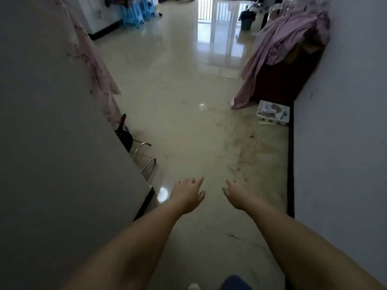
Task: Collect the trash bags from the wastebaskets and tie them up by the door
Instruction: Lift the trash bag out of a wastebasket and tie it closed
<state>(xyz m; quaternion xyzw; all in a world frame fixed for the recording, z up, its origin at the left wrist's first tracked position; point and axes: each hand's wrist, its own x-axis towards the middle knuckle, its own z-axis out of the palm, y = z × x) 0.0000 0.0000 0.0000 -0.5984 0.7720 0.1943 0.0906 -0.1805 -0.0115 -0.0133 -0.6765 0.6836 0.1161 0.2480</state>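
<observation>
Wastebasket [246, 20], dark with a bag lining it, stands far down the room on the glossy floor [178, 101], beside the purple cloth [278, 51] draped over furniture. My left hand [187, 195] and right hand [238, 194] reach forward, fingers spread loosely, holding nothing.

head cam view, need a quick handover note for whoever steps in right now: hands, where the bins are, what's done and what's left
Left hand: open, holds nothing, stretched out over the floor.
Right hand: open, holds nothing.
Job's things: one dark wastebasket with a dark bag stands far down the room, by the bright window bars. No door in view.
Done: no bag in hand, nothing visibly collected.
Left: walk to the wastebasket, pull its bag, find any others, tie them up by the door.
</observation>
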